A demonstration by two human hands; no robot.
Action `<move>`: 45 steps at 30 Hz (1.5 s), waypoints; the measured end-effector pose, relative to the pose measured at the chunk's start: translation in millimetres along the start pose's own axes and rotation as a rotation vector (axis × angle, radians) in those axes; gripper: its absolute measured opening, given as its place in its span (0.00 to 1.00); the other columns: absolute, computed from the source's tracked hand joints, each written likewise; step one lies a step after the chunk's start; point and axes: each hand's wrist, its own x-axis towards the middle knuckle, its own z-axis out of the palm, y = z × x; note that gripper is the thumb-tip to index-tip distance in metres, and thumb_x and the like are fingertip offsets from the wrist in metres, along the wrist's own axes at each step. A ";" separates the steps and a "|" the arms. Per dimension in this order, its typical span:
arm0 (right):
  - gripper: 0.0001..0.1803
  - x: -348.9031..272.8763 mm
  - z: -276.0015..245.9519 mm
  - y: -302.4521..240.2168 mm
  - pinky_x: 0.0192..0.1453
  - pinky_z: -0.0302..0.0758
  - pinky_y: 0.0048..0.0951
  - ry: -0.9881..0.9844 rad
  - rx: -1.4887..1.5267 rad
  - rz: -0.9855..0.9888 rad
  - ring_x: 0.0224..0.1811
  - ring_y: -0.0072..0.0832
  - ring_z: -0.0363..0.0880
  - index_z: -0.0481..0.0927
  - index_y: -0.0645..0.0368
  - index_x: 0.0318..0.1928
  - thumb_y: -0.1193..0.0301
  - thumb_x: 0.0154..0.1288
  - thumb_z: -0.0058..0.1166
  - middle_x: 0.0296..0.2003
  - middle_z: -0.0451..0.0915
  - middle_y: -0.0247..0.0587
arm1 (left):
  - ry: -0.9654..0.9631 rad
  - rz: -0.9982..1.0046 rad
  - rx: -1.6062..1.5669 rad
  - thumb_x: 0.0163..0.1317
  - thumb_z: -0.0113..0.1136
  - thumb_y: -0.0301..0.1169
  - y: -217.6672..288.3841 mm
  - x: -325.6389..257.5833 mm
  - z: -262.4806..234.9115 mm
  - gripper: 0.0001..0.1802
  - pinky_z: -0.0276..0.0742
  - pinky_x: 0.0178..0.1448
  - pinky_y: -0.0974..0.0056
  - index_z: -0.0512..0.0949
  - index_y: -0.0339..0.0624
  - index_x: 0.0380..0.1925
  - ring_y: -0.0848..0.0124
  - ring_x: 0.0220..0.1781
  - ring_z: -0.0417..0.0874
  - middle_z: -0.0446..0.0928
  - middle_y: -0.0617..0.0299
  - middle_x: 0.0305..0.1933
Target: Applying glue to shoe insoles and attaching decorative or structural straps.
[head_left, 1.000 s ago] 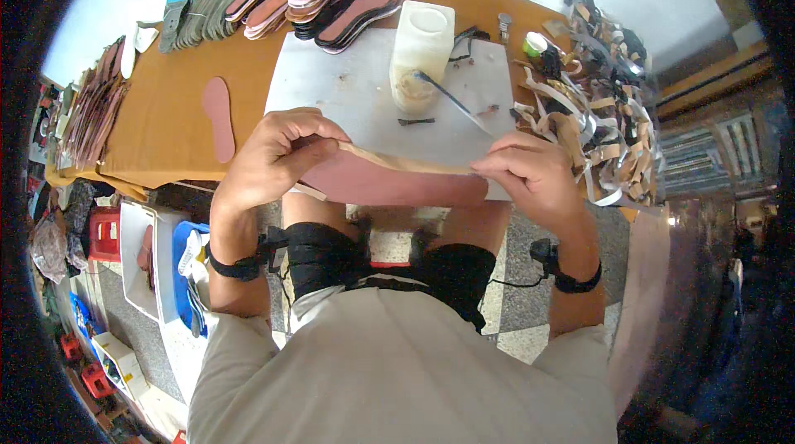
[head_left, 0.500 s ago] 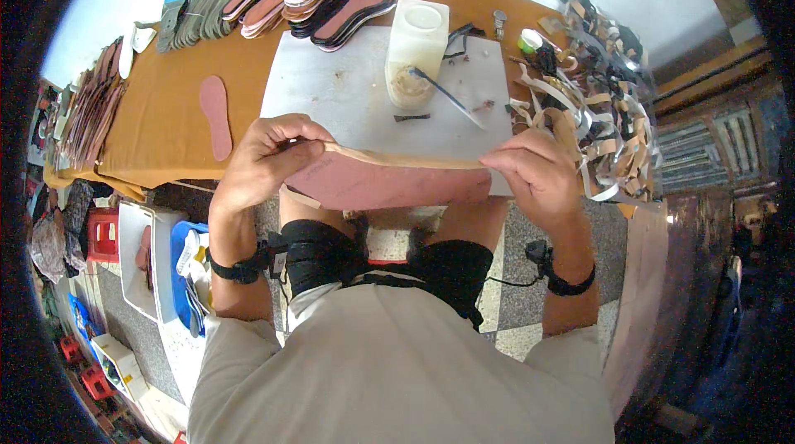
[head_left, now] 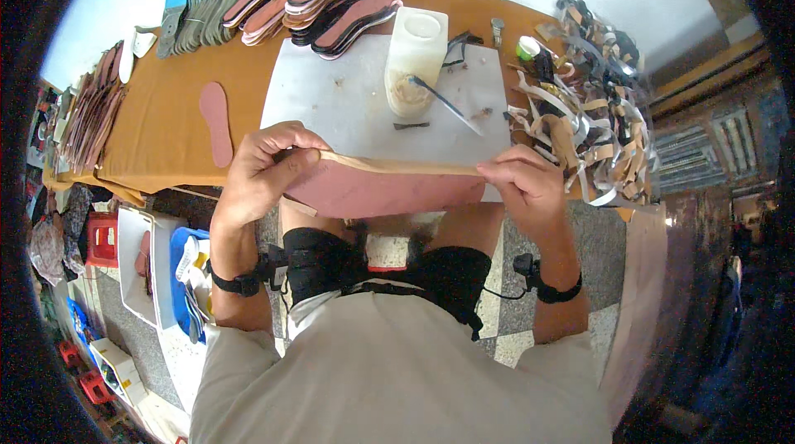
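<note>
A reddish-brown shoe insole (head_left: 381,193) is stretched lengthwise between my hands over the table's near edge, with a tan strip (head_left: 397,166) running along its upper edge. My left hand (head_left: 263,175) pinches its left end between thumb and fingers. The strip's right end is gripped by the closed fingers of my right hand (head_left: 530,183). Just beyond lies a white work board (head_left: 323,104). On it stands a whitish plastic container (head_left: 421,50) with an opening in its side, from which a dark, thin-handled brush (head_left: 447,102) sticks out.
Stacked insoles (head_left: 331,9) line the back of the table, beside a row of grey-green pieces (head_left: 203,21). A single insole (head_left: 216,123) lies at left. Tangled strip scraps (head_left: 596,113) heap up at right. A watch (head_left: 497,31) lies behind the board. Bins (head_left: 149,262) stand at lower left.
My right hand has shifted slightly left and down, still gripping the strip's end. The insole hangs a little lower in view. My left hand keeps its pinch.
</note>
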 end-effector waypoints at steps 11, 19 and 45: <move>0.09 -0.2 4.9 6.1 0.38 0.76 0.26 -0.007 0.301 0.161 0.37 0.25 0.80 0.87 0.65 0.42 0.85 0.61 0.60 0.35 0.83 0.41 | 0.073 0.061 0.053 0.66 0.58 0.18 -5.3 -0.9 6.6 0.06 0.72 0.46 0.69 0.84 0.32 0.39 0.74 0.38 0.77 0.79 0.61 0.36; 0.02 6.9 8.2 3.9 0.46 0.75 0.27 -0.133 0.248 0.418 0.38 0.25 0.78 0.82 0.68 0.36 0.81 0.64 0.58 0.34 0.82 0.39 | 0.009 0.074 0.129 0.65 0.58 0.17 -3.8 -0.3 15.4 0.07 0.73 0.47 0.66 0.83 0.35 0.39 0.72 0.39 0.78 0.78 0.60 0.37; 0.04 6.0 15.6 -37.4 0.57 0.75 0.33 0.087 0.106 0.328 0.39 0.38 0.83 0.84 0.62 0.36 0.74 0.64 0.62 0.32 0.83 0.43 | -0.026 0.288 0.347 0.67 0.65 0.29 3.7 13.1 108.3 0.09 0.82 0.37 0.61 0.85 0.33 0.39 0.65 0.31 0.86 0.86 0.50 0.33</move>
